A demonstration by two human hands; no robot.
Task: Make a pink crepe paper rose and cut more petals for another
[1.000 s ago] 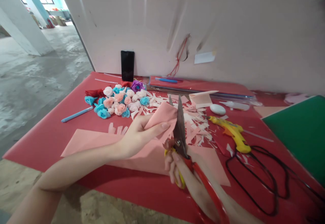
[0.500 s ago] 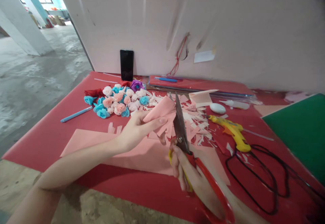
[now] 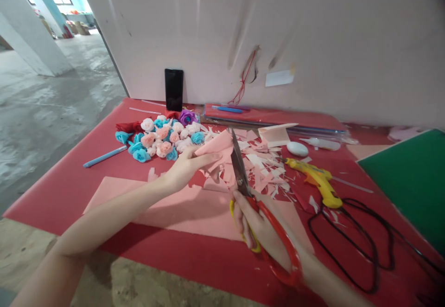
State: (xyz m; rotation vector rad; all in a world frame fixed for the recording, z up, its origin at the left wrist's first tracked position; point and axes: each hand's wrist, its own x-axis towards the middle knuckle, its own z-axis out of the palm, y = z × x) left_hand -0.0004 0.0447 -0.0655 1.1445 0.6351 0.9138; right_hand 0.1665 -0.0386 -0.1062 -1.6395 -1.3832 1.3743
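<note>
My left hand (image 3: 186, 167) pinches a folded piece of pink crepe paper (image 3: 216, 149) and holds it up over the red table (image 3: 69, 184). In my right hand (image 3: 259, 228) are large scissors (image 3: 250, 195) with red and yellow handles, fingers wrapped through the loops. The blades point away from me and lie against the right edge of the pink paper. Below both hands a larger pink sheet (image 3: 174, 207) lies flat on the table.
A heap of pink, white and blue paper roses (image 3: 160, 139) lies at the back left, pink paper scraps (image 3: 267, 165) beyond the scissors. A yellow glue gun (image 3: 318, 179) with a black cord (image 3: 354, 246) sits right, beside a green board (image 3: 413, 182). A phone (image 3: 174, 89) leans on the wall; a blue pen (image 3: 104, 156) lies left.
Both hands have moved away from me and slightly left with the paper and scissors. The pink paper's lower edge now hangs in cut strips.
</note>
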